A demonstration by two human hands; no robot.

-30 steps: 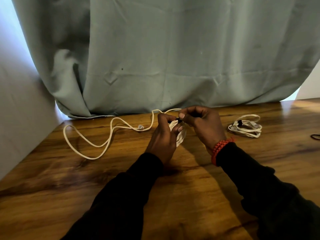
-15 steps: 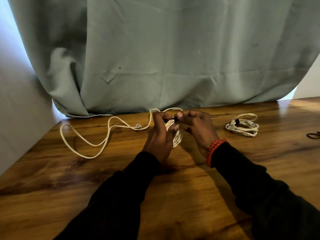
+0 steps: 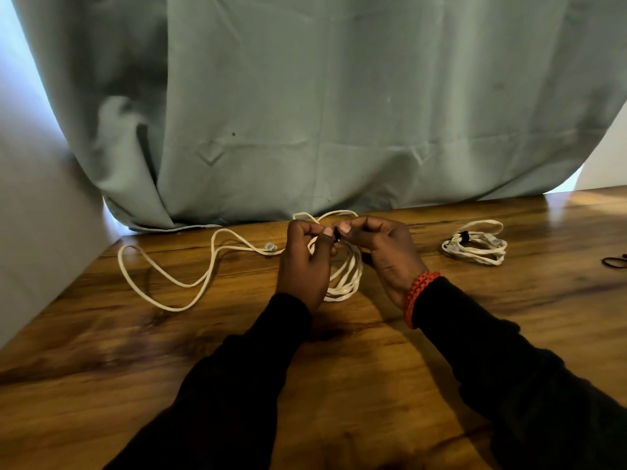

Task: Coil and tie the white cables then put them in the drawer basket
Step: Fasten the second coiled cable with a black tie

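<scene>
1. A wooden table point(image 3: 339, 385) runs in front of me, with a grey-green curtain point(image 3: 339, 113) hanging behind its far edge.
2. My left hand point(image 3: 305, 262) and right hand point(image 3: 380, 249) meet over the middle of the table, thumbs almost touching.
3. Both pinch a small black tie point(image 3: 336, 235) at the top of a coil point(image 3: 349, 276) of white cable. The left fingers also curl round the coil's strands.
4. The coil hangs below my fingertips toward me, between the two wrists, its lower loops near or on the table; I cannot tell which.
5. A loose cable point(image 3: 176, 283) sprawls to the left, nearer my left hand, long axis roughly left to right.
6. A tied coil point(image 3: 475, 247) lies to the right, well apart.
7. No drawer basket is in view.
</scene>
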